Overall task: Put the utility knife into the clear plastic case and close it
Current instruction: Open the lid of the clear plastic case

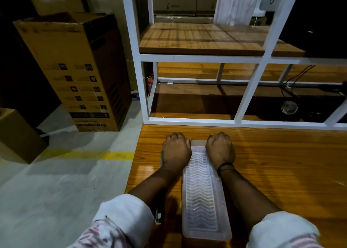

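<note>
A long clear plastic case point(203, 200) with a wavy ribbed top lies lengthwise on the wooden table point(281, 172), running away from me. My left hand point(175, 150) and my right hand point(220, 148) sit on either side of its far end, fingers curled down and touching the case. The utility knife point(158, 216) lies on the table left of the case. It is mostly hidden under my left forearm, with only a grey metal end showing. I cannot tell whether the case's lid is latched.
A white metal frame shelf point(206, 57) with wooden boards stands right behind the table's far edge. The table's left edge drops to a concrete floor with a yellow line point(105, 155). Cardboard boxes point(75, 75) stand on the floor at the left.
</note>
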A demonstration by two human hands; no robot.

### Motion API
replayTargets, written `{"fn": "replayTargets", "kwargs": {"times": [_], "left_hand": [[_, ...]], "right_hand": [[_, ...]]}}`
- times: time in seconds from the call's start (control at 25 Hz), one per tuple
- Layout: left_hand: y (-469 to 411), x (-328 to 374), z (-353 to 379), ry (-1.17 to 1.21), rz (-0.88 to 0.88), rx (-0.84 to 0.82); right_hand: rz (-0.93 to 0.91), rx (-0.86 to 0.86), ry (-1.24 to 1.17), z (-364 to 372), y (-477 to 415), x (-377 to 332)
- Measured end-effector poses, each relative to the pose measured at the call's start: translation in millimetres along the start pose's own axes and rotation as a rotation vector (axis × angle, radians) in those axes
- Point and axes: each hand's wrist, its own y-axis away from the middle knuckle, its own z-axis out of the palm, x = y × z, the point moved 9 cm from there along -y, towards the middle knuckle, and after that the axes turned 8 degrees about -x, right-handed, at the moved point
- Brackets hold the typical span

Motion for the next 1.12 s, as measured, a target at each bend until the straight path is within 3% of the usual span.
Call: {"fn": "replayTargets", "kwargs": {"times": [0.56, 0.88, 1.12], "left_hand": [[3, 1, -14, 0.098, 0.048, 0.064], [22, -26, -6, 0.685, -0.12, -0.004], [80, -47, 35, 1.226, -0.388, -0.329]], "right_hand": [[-0.112, -0.021, 0.113, 4, -1, -11], [-0.345, -0.054, 0.334, -7, 26, -44], [-0.236, -0.37, 0.483, 8, 98, -34]]}}
